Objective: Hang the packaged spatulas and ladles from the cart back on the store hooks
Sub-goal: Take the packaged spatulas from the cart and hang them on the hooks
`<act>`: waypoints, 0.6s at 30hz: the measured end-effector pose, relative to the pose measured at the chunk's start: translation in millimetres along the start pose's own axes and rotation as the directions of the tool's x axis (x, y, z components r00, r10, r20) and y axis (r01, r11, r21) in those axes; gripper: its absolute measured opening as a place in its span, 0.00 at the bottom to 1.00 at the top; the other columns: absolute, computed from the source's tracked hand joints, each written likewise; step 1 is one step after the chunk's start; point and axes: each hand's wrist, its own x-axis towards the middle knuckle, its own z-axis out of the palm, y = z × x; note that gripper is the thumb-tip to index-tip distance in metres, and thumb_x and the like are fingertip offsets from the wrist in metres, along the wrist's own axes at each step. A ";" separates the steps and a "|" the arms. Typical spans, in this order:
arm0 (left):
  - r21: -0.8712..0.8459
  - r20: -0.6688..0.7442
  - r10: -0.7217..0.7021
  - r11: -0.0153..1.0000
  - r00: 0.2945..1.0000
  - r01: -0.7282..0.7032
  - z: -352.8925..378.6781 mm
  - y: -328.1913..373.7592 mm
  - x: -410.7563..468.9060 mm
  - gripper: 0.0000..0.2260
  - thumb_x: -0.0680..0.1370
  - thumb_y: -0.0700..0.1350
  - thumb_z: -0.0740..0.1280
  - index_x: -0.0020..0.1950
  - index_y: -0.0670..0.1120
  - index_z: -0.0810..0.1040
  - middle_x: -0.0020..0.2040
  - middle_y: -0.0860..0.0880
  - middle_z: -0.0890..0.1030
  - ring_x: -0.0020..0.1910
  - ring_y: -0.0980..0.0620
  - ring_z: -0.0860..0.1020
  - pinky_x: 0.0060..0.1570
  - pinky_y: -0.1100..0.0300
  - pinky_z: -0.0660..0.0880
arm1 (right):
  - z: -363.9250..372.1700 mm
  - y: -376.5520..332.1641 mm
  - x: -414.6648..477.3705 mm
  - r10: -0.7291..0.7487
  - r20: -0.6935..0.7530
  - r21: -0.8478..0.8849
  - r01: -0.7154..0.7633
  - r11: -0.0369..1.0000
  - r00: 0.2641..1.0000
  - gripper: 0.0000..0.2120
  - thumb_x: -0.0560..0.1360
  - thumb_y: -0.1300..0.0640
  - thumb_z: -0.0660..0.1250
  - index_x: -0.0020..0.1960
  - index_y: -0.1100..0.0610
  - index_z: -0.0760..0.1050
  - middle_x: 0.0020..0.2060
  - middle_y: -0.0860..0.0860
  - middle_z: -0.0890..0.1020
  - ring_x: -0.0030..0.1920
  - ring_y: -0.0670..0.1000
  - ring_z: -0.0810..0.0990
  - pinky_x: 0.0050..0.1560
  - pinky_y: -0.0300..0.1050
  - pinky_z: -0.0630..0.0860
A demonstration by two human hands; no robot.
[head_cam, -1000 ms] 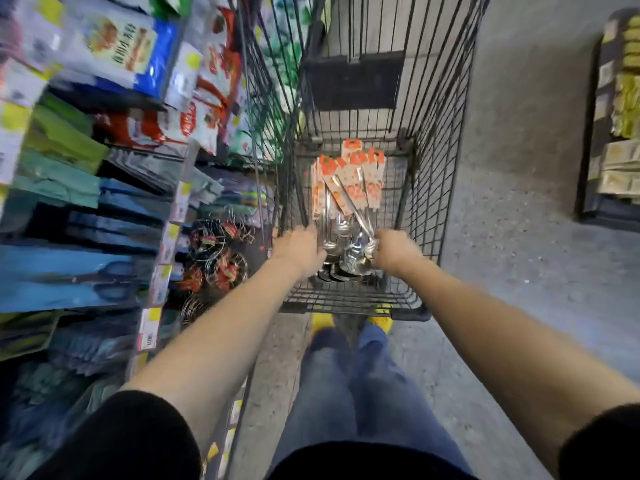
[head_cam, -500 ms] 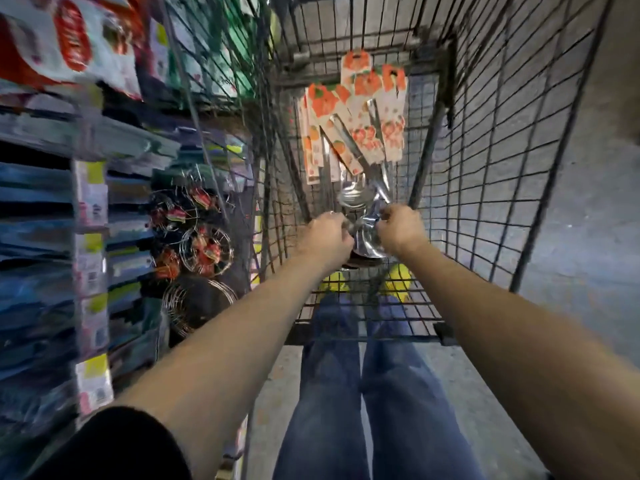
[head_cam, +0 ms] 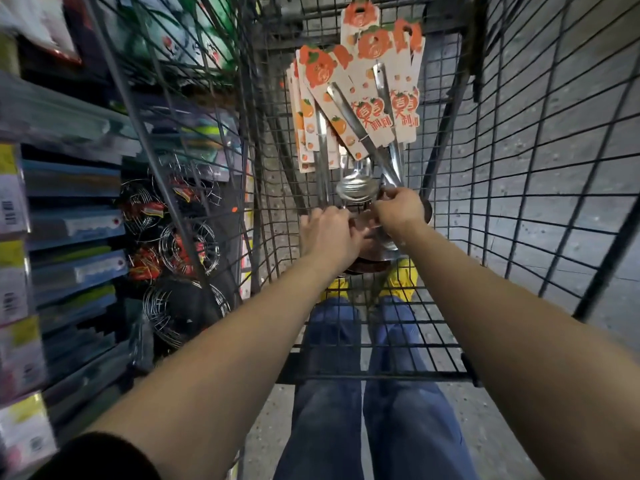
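Observation:
A bundle of steel ladles and spatulas (head_cam: 356, 188) on white cards printed with orange fruit (head_cam: 381, 81) lies in the black wire cart (head_cam: 519, 168), card ends pointing away from me. My left hand (head_cam: 329, 233) curls round the bowl ends at the near side of the bundle. My right hand (head_cam: 401, 211) pinches the metal handles just beside it. The lower bowls are hidden under both hands.
Store shelving with packaged goods and price tags (head_cam: 20, 271) runs along the left. Wire strainer baskets (head_cam: 187, 247) hang beside the cart's left wall. My legs in blue jeans (head_cam: 374, 410) and yellow shoes (head_cam: 398, 278) show through the cart's floor. Grey concrete floor (head_cam: 554, 220) lies to the right.
My view has closed in on the cart and tilted down. Both hands have reached deeper and closed on the bowl ends; the bundle is gathered up between them.

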 end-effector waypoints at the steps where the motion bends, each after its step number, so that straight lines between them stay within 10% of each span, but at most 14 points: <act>1: -0.009 -0.018 -0.002 1.000 1.000 0.002 2.1 -0.9 0.0 0.15 0.81 0.54 0.63 0.64 0.50 0.79 0.60 0.49 0.80 0.61 0.46 0.74 0.64 0.46 0.66 | 0.0 -2.3 -0.5 -0.005 0.010 0.003 0.005 1.000 1.000 0.10 0.76 0.61 0.69 0.56 0.55 0.82 0.44 0.54 0.87 0.43 0.54 0.86 0.46 0.52 0.85; 8: -0.093 -0.087 -0.034 0.995 0.996 0.026 -1.8 -9.0 -5.8 0.11 0.81 0.53 0.63 0.60 0.51 0.79 0.58 0.52 0.80 0.59 0.50 0.74 0.64 0.49 0.64 | -14.8 -5.2 -10.5 -0.015 0.054 0.031 0.014 0.999 0.998 0.11 0.76 0.58 0.73 0.39 0.57 0.74 0.41 0.58 0.83 0.41 0.55 0.85 0.49 0.55 0.83; 13: -0.349 -0.044 -0.090 0.934 0.995 0.069 -17.9 5.7 -13.8 0.16 0.83 0.57 0.60 0.62 0.51 0.81 0.56 0.52 0.83 0.56 0.50 0.79 0.60 0.51 0.74 | -35.7 -1.3 -32.3 -0.025 0.104 0.028 0.023 0.999 0.994 0.13 0.76 0.58 0.75 0.37 0.58 0.74 0.31 0.52 0.78 0.20 0.43 0.77 0.20 0.34 0.70; 18: -0.787 0.206 -0.133 0.566 0.969 0.245 -40.5 32.7 -23.1 0.16 0.82 0.56 0.65 0.65 0.49 0.79 0.54 0.56 0.79 0.48 0.62 0.75 0.42 0.66 0.68 | -33.8 4.2 -56.5 -0.102 0.153 0.045 0.096 0.994 0.983 0.10 0.73 0.57 0.76 0.40 0.62 0.79 0.32 0.56 0.81 0.37 0.62 0.83 0.45 0.67 0.82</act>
